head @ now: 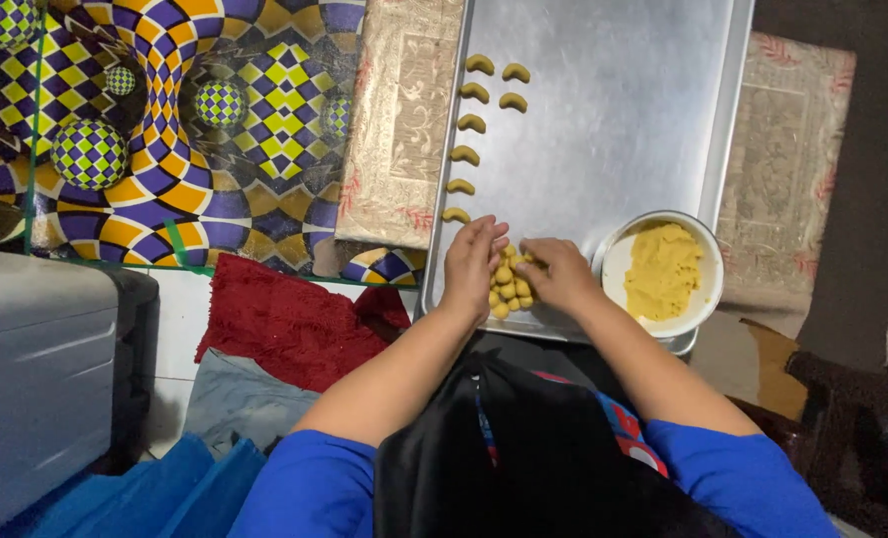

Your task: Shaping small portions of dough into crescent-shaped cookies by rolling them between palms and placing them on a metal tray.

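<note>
From my remote station I see the person's left hand and right hand meeting over a heap of small yellow dough balls at the near edge of a metal baking tray. The left hand stands edge-on, fingers loosely curled; the right is cupped against the heap, though I cannot tell whether either grips a ball. Crescent-shaped pieces line the tray's left side. A white bowl of dough sits just right of the hands.
</note>
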